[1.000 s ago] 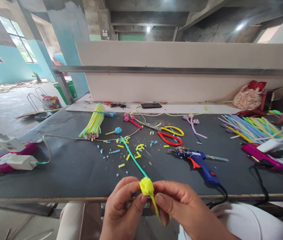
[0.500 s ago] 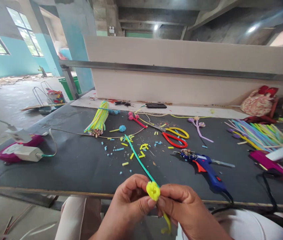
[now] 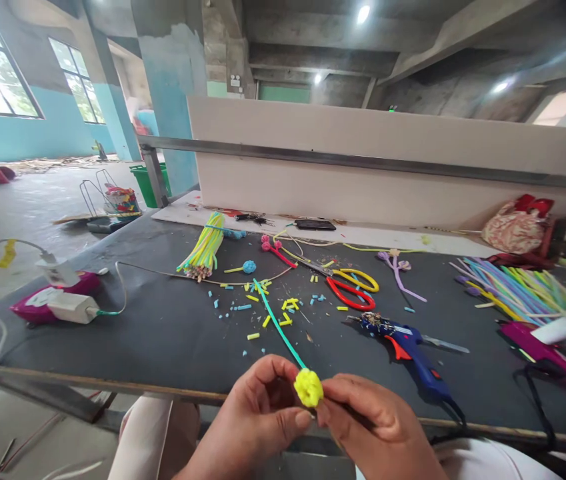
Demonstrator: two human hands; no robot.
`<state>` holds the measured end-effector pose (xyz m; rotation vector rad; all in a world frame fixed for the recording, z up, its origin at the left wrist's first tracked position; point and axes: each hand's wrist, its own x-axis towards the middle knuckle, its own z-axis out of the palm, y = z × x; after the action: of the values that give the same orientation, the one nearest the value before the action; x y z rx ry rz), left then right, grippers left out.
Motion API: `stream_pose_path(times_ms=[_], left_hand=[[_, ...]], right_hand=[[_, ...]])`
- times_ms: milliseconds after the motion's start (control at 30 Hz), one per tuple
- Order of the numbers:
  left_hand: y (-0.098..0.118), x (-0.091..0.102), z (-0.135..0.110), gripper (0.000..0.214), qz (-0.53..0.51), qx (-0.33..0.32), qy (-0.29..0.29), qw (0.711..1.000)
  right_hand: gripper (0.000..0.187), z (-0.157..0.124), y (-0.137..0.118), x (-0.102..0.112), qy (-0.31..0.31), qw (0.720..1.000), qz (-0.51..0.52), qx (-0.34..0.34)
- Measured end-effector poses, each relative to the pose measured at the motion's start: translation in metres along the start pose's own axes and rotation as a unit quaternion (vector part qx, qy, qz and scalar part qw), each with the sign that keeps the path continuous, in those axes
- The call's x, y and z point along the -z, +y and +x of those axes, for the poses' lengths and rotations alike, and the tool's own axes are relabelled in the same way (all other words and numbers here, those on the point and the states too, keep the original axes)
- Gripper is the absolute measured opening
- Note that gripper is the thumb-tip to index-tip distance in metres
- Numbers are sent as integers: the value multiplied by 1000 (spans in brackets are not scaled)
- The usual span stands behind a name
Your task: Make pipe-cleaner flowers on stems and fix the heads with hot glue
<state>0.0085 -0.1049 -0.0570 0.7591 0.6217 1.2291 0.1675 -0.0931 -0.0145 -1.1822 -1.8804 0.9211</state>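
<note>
A small yellow coiled ball [image 3: 308, 387] sits between my two hands at the table's near edge. My left hand [image 3: 257, 417] pinches it from the left with thumb and fingers. From the right, my right hand [image 3: 367, 423] pinches the same ball. A green stem [image 3: 277, 325] runs from the ball up and left over the dark table [image 3: 137, 333]. The yellow tail below the ball is hidden by my fingers.
A blue glue gun [image 3: 410, 350], red and yellow scissors [image 3: 350, 287], a bundle of yellow-green sticks [image 3: 205, 247], coloured cut bits [image 3: 263, 303], long coloured strips [image 3: 523, 287] and pink devices with chargers [image 3: 55, 303] lie on the table. A white board [image 3: 387, 173] stands behind.
The view has tilted up and shifted. The yellow tail that hung below my right fingers is no longer visible; both hands stay pinched on the ball.
</note>
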Motion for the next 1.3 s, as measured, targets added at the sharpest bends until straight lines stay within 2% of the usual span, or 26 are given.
stream_pose_path(times_ms=[67, 100, 167, 233, 333, 533, 633, 700, 767, 900, 1067, 1167, 1300], left_hand=[[9, 0, -5, 23, 118, -75, 56, 989], [14, 0, -8, 15, 201, -133, 82, 967], [24, -2, -12, 5, 347, -225, 89, 906], [30, -6, -14, 7, 422, -268, 79, 863], [31, -13, -12, 11, 445, -285, 97, 844], [28, -14, -7, 14, 470, -264, 105, 836], [29, -11, -7, 13, 471, -247, 110, 840], [30, -9, -8, 11, 473, -263, 121, 832], [31, -6, -8, 11, 491, -301, 114, 810], [35, -2, -9, 19, 552, -390, 64, 734], [37, -1, -9, 21, 610, -433, 49, 661], [37, 0, -9, 23, 629, -449, 37, 634], [37, 0, -8, 22, 633, -457, 32, 624]], right_hand=[[11, -2, 2, 2, 38, 992, -100, 69], [11, -2, 3, 3, 47, 983, -144, 100], [13, -2, 4, 5, 45, 964, -212, 154], [16, -1, 4, 5, 26, 948, -251, 193], [20, 0, 0, 5, 3, 937, -278, 210], [20, -1, -2, 3, 4, 951, -244, 188], [17, -1, 4, 1, 8, 974, -181, 135], [18, -1, 7, 0, -1, 987, -139, 84], [23, 1, 7, -2, -12, 994, -99, 34], [32, 4, 4, -3, -9, 999, -30, -39], [31, 5, 5, -2, -37, 997, -10, -63], [30, 5, 7, -1, -45, 997, -13, -53], [31, 5, 6, -1, -43, 997, -13, -59]])
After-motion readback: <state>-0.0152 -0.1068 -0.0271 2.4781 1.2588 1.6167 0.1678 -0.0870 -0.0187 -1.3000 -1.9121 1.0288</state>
